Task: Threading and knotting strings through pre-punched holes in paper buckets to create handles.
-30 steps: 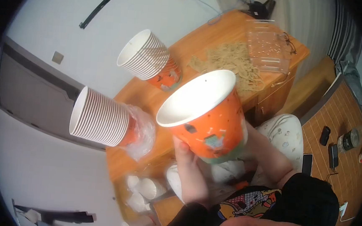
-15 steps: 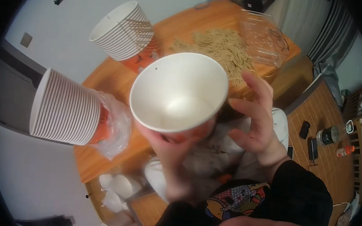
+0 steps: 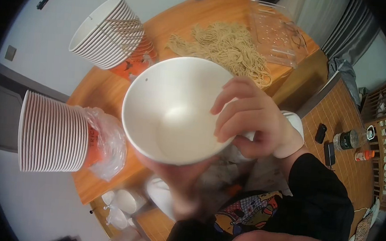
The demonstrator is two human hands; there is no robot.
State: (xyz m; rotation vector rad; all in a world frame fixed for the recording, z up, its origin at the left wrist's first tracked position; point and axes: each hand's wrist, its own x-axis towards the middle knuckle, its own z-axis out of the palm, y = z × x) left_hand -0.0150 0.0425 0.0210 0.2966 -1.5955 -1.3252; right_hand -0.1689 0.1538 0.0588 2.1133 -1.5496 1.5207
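Note:
A white-lined paper bucket [image 3: 171, 114] is held up in front of me, its mouth facing up toward me. One small dark hole shows in its wall near the left rim. From below, my left hand [image 3: 175, 175] grips the bucket's outside; most of its fingers are hidden behind it. My right hand [image 3: 251, 118] closes on the right rim, fingers bent over into the mouth and thumb outside. Beyond the bucket lies a heap of beige cord [image 3: 229, 44] on the wooden table [image 3: 173, 11].
A stack of nested paper buckets [image 3: 105, 33] with cords across its rims stands far left. Nearer left, another stack [image 3: 53, 133] lies tilted in a clear plastic bag [image 3: 110, 146]. A transparent tray [image 3: 277, 34] holds tiny pale pieces. White cups [image 3: 129, 201] sit below the table edge.
My right hand has come in from beside the bucket and closed over its right rim. The bucket sits slightly farther left in view, and the whole scene has shifted a little.

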